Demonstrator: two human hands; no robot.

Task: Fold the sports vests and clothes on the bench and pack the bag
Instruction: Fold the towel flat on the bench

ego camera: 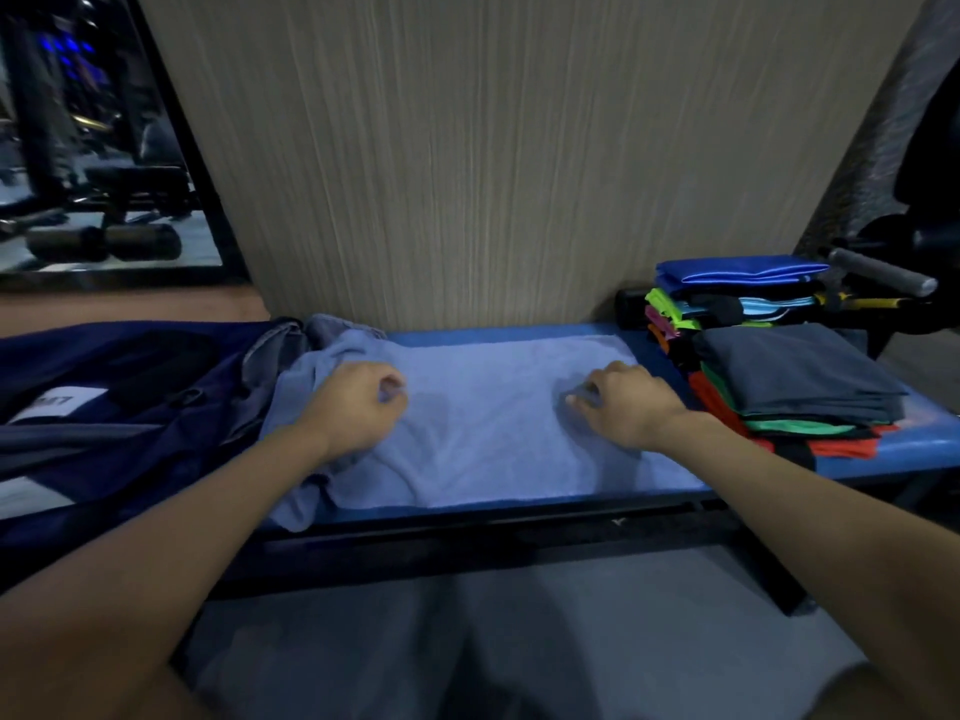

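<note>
We see a light blue towel [483,428] spread flat across the blue worktop [924,449], with our left hand [353,407] and right hand [623,402] each curled on top of it, fingers pinching the cloth. A dark navy bag [130,407] lies at the left end beside the towel. Two stacks of folded clothes [795,376] sit at the right end.

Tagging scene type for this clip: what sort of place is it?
Likely a gym. A mirror on the left reflects weight benches and a roller, the padded blue bench serves as the folding table, and equipment with a foam-covered bar stands at the right.
</note>
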